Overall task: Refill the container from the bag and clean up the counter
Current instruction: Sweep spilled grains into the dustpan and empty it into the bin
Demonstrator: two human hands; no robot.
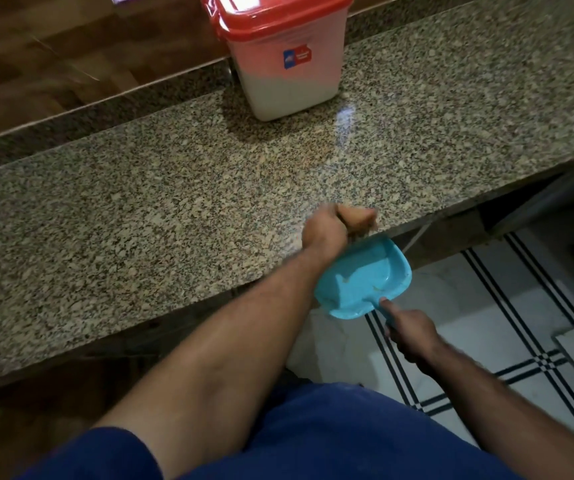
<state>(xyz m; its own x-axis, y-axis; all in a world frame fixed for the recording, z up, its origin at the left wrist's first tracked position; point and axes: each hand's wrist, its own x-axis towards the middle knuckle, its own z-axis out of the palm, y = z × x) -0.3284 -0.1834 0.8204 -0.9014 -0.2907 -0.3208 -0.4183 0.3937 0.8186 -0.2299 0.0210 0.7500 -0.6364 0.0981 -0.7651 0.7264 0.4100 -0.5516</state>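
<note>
Speckled brown-and-cream granite makes up the long surface (140,209), which runs from the wooden wall panelling at the far left to an overhanging front edge above a white tiled floor (486,341) crossed by dark lines.

At the back of the surface stands the tall translucent plastic container with the red lid (280,53), upright, lid on, with a red-and-blue label on its front. A pale fill shows through its wall to somewhat under half its height (whether that counts as refilled I cannot judge). No bag is in view.

Just under the front edge sits the small turquoise plastic dustpan (365,277), its mouth tucked against the edge. It holds only a few pale specks and smears. The right hand (412,332) is curled round its handle, forefinger laid along the top toward the pan.

The left hand (339,225) rests at the edge directly above the pan, fingers bunched and curled downward; it is blurred, so I cannot tell whether it pinches a cloth or sweeps bare.

The step looks like brushing spilled grains off the edge into the pan. The likely fault is grains missing it: any gap between pan lip and edge, or a sweep wider than the pan mouth, sends them onto the floor. Tilting the pan forward would also tip out what it has caught.
</note>
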